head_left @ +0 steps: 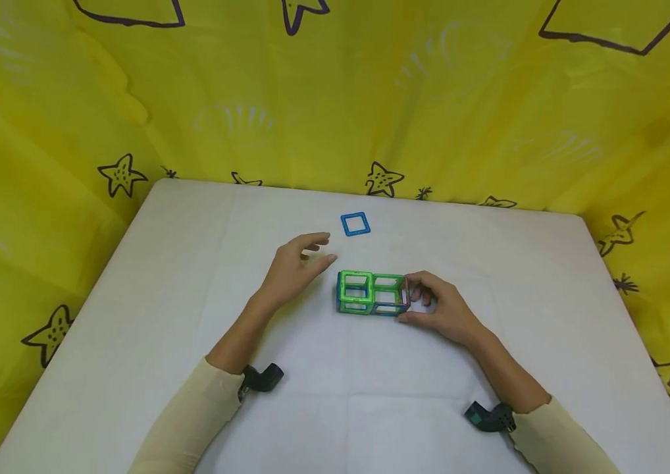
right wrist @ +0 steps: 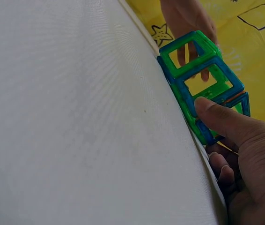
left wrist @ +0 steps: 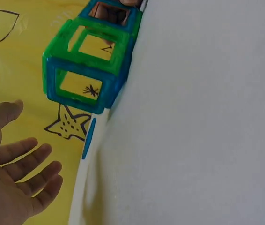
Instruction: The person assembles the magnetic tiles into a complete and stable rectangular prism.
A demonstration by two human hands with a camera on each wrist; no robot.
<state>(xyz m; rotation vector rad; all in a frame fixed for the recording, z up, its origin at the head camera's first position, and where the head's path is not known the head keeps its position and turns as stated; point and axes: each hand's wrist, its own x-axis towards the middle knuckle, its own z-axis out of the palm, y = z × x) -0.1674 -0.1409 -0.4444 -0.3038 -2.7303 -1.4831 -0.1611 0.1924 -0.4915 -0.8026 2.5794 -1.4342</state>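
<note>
A box-shaped frame of green and blue magnetic tiles (head_left: 372,274), two cubes long, rests on the white table. My right hand (head_left: 444,309) grips its right end, thumb on the near side and fingers at the far side; in the right wrist view the thumb (right wrist: 217,115) presses a blue tile. Left of the structure, my left hand (head_left: 290,273) is apart from it, fingers loosely extended and holding nothing. The left wrist view shows that hand (left wrist: 11,173) with its fingers spread, below the structure's blue end tile (left wrist: 53,86). One loose blue square tile (head_left: 355,233) lies flat beyond the structure.
The white table (head_left: 163,263) reaches to a yellow curtain (head_left: 323,99) with drawn stars behind it and at both sides. A black wrist camera (head_left: 264,378) sits on the left forearm, another black camera (head_left: 489,418) on the right.
</note>
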